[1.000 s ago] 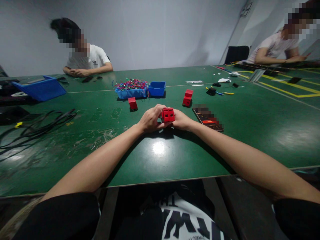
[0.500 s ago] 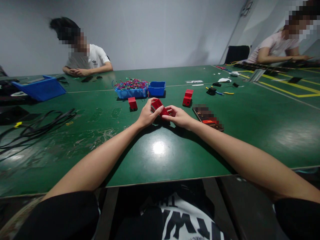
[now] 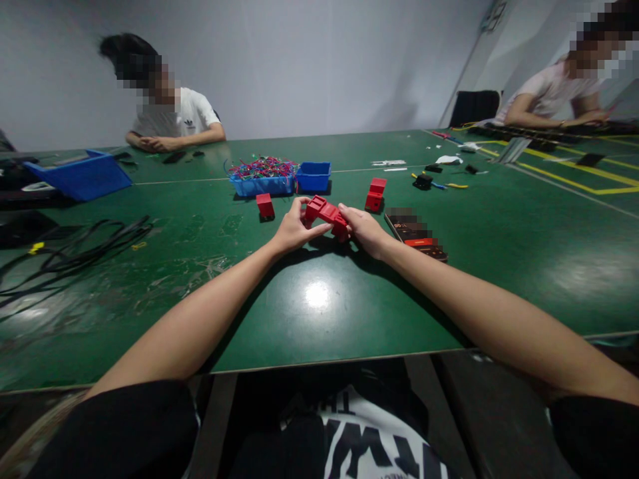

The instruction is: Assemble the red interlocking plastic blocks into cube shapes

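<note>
Between my two hands, a little above the green table (image 3: 279, 319), is a red plastic box (image 3: 327, 211) with open compartments, its kind unclear. My left hand (image 3: 295, 227) grips its left end, thumb below and fingers behind. My right hand (image 3: 363, 227) is closed on the right end, where some fingers are hidden behind the part. A small red block (image 3: 265, 206) stands on the table to the left of my left hand. Another red piece, stepped in shape (image 3: 375, 195), stands beyond my right hand.
A blue bin (image 3: 264, 186) heaped with coloured wires adjoins a smaller blue bin (image 3: 313, 177). By my right forearm lies a phone (image 3: 417, 236). Black cables (image 3: 90, 246) and a tilted blue bin (image 3: 82, 176) are at left; pliers (image 3: 424, 181) at right. Two people sit across.
The red box has been turned, so its compartments and right end now show. My right hand has shifted slightly, its fingers now round the right end.
</note>
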